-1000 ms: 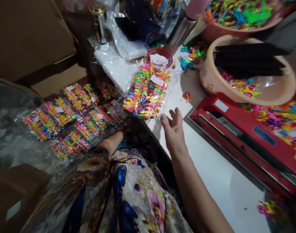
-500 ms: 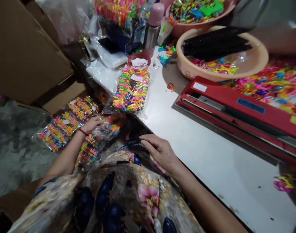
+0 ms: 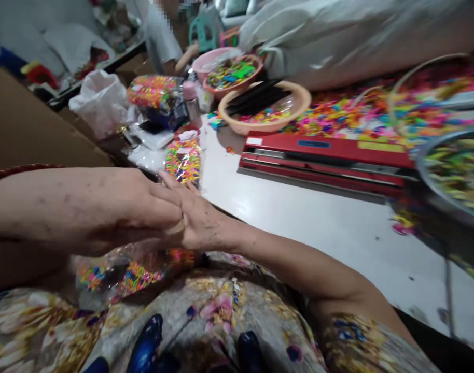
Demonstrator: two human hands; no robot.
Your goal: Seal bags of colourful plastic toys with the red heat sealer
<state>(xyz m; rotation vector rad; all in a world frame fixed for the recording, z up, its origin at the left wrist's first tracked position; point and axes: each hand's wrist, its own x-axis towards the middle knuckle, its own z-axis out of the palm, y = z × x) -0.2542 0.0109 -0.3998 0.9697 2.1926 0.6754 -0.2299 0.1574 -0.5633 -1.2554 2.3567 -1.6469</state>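
Observation:
My left hand (image 3: 143, 207) and my right hand (image 3: 200, 225) meet over my lap, at the near edge of the white table (image 3: 299, 217). The left fingers curl against the right hand. Right under both hands hangs a clear bag of bright plastic pieces (image 3: 136, 272), resting on my flowered clothing. The left hand seems to grip its top. The right hand's grip is hidden, and one of its fingers points up. A filled packet of the same coloured pieces (image 3: 183, 160) lies on the table just beyond the hands.
A red sealing machine (image 3: 322, 155) lies across the table. Behind it stand a beige basin (image 3: 237, 124), a pink basin (image 3: 206, 59) and a pink bottle (image 3: 190, 98). A metal bowl (image 3: 427, 181) is at the right, a cardboard box (image 3: 27, 129) at the left, and another person (image 3: 159, 36) at the back.
My left hand has come up from the packets on the floor with a bag. My right hand has moved left to meet it. My view has tilted up across the table.

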